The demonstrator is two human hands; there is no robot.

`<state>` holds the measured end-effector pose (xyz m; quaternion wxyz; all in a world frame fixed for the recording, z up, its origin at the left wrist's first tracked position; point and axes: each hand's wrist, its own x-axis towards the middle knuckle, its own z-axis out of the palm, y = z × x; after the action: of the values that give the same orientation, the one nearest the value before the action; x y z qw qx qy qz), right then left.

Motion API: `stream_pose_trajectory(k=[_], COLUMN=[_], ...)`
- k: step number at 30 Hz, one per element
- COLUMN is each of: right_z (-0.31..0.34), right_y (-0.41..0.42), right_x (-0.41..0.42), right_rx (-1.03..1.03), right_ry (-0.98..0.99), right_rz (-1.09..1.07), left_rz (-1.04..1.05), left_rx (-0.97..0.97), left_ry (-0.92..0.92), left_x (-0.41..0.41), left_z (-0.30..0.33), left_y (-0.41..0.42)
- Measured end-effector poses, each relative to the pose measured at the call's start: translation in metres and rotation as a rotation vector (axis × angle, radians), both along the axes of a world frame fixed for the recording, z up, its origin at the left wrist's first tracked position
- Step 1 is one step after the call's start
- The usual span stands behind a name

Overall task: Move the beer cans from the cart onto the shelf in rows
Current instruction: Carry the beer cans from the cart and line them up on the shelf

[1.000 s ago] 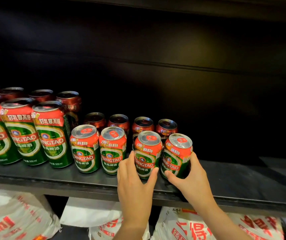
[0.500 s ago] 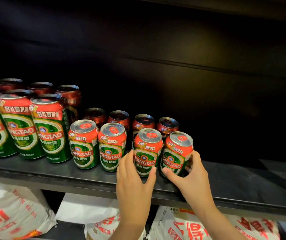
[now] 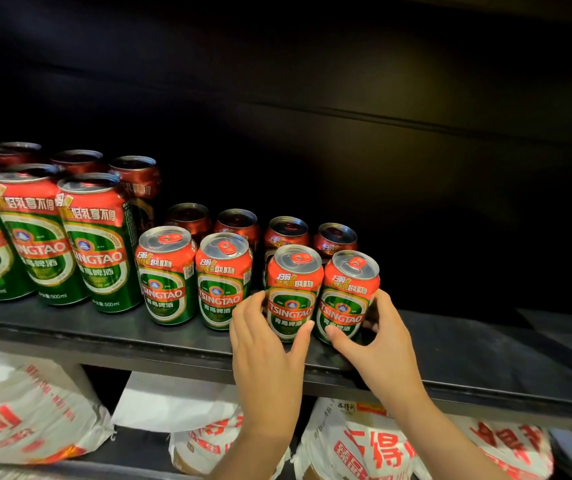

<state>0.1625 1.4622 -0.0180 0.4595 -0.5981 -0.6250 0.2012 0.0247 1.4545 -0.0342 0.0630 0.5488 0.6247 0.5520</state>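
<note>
A dark metal shelf is running across the view, its back panel black and dimly lit. Tall Tsingtao cans are standing at the left, rows of short cans beside them, more short cans behind in shadow. The left hand is curling around one short can, thumb on its front, fingers at its left side. The right hand is gripping the neighbouring can, thumb in front, fingers behind. Both cans are standing upright near the shelf's front edge, touching each other. White printed bags are lying on the level below.
</note>
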Motion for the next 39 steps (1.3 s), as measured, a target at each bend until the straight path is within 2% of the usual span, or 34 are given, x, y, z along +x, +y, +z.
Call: stream_pose_trajectory(k=[7, 12, 17, 21, 26, 39], right_z=[0.0006, -0.0017, -0.0012, 0.0001, 0.0015, 0.0074], right_y=[-0.0007, -0.0004, -0.0005, -0.0008, -0.0017, -0.0027], right_x=[0.0007, 0.0014, 0.001, 0.0007, 0.001, -0.0017], right_rx=[-0.026, -0.002, -0.005, -0.034, -0.03, -0.119], right_ry=[0.058, 0.029, 0.025, 0.064, 0.065, 0.077], right_rz=[0.035, 0.055, 0.048, 0.06, 0.093, 0.096], left_rz=[0.047, 0.057, 0.027, 0.019, 0.027, 0.047], left_rx=[0.011, 0.025, 0.014, 0.002, 0.004, -0.042], left_ry=[0.027, 0.024, -0.041, -0.168, -0.213, -0.191], left_x=[0.0021, 0.0015, 0.0014, 0.0027, 0.0033, 0.0011], left_z=[0.0017, 0.0021, 0.0018, 0.0041, 0.0047, 0.0056], left_y=[-0.0008, -0.0026, -0.0026, -0.0014, -0.0015, -0.0004])
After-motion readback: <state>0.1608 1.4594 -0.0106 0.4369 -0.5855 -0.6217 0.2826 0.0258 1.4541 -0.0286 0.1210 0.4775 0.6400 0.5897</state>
